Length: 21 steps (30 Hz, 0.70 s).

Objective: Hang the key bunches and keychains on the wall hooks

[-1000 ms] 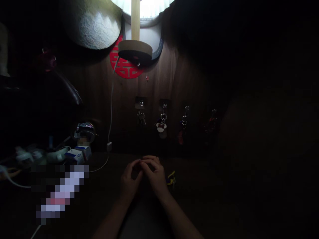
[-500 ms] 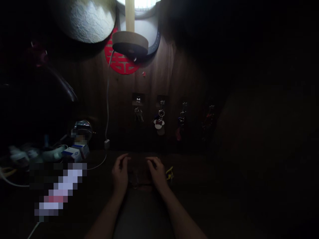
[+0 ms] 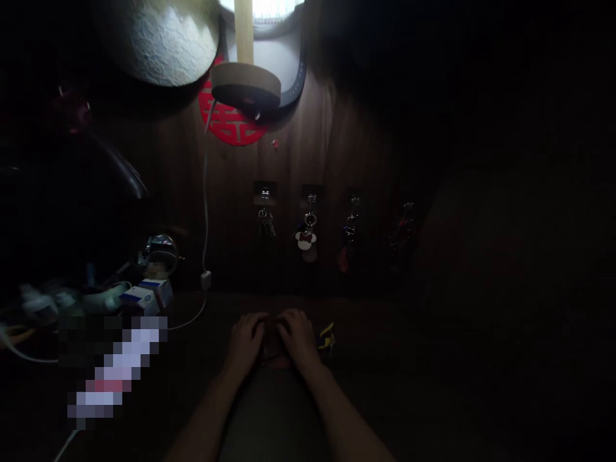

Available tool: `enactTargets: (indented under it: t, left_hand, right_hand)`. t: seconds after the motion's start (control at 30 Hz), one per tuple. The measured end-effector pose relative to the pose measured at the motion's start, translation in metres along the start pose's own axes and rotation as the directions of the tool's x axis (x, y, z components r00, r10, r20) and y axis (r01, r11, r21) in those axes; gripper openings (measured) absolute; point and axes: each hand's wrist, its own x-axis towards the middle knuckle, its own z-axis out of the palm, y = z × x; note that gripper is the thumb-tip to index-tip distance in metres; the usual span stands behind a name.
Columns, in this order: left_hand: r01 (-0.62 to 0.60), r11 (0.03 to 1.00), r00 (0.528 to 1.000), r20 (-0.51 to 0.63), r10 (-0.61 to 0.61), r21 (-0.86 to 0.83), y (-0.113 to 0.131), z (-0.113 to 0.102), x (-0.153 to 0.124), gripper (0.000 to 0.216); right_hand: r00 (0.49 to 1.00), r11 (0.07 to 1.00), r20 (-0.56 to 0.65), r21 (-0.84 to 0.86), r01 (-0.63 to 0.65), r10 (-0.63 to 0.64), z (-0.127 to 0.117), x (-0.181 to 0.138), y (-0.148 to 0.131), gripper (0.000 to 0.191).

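My left hand [image 3: 246, 343] and my right hand [image 3: 298, 340] sit close together on the dark desk [image 3: 385, 359], fingers curled over a small brown soft-looking item [image 3: 273, 348]. Most of that item is hidden under my fingers, and the dim light hides its exact kind. To the right of my right hand lies a small yellow and dark object [image 3: 327, 337], apart from my fingers.
Several key rings [image 3: 308, 234] hang from hooks on the wood wall [image 3: 337, 147] above the desk. A white cable [image 3: 205, 218] runs down to a plug. White boxes [image 3: 144, 296] and a pixelated strip [image 3: 115, 369] stand to the left.
My hands were pinched together, then apart on either side of the brown item, and now they have closed in over it again. The view has shifted slightly.
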Motion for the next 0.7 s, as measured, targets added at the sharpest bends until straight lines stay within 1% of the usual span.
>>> enactTargets:
  t: [0.07, 0.17, 0.3, 0.4, 0.5, 0.6, 0.7]
  left_hand:
    - [-0.013, 1.000, 0.999, 0.036, 0.013, 0.005, 0.000, 0.001, -0.001, 0.028]
    - [0.006, 1.000, 0.999, 0.044, -0.007, 0.014, -0.001, 0.003, -0.001, 0.030]
    - [0.014, 0.999, 0.999, 0.035, -0.015, 0.037, 0.001, 0.003, -0.001, 0.027]
    - [-0.015, 0.999, 1.000, 0.018, 0.014, 0.043, 0.007, 0.000, -0.002, 0.021]
    - [-0.070, 0.996, 0.997, -0.026, 0.071, 0.047, 0.014, -0.003, -0.003, 0.017]
    - [-0.137, 0.989, 0.987, -0.077, 0.141, 0.048, 0.017, -0.005, -0.004, 0.016]
    - [-0.189, 0.981, 0.975, -0.114, 0.192, 0.041, 0.019, -0.006, -0.004, 0.015]
  right_hand:
    - [1.000, 1.000, -0.014, -0.012, 0.014, -0.014, 0.001, 0.000, 0.001, 0.025]
    - [0.999, 0.999, -0.021, -0.021, 0.046, -0.046, 0.003, 0.000, 0.001, 0.027]
    - [0.995, 0.996, -0.057, 0.031, 0.087, -0.085, 0.001, 0.001, 0.001, 0.018]
    - [0.980, 0.979, -0.126, 0.120, 0.166, -0.151, -0.002, 0.001, -0.001, 0.014]
    - [0.956, 0.952, -0.217, 0.191, 0.241, -0.198, -0.005, 0.000, -0.005, 0.012]
    - [0.932, 0.926, -0.304, 0.252, 0.280, -0.199, -0.008, -0.003, -0.010, 0.010]
    - [0.914, 0.896, -0.365, 0.324, 0.304, -0.178, -0.011, -0.005, -0.013, 0.008]
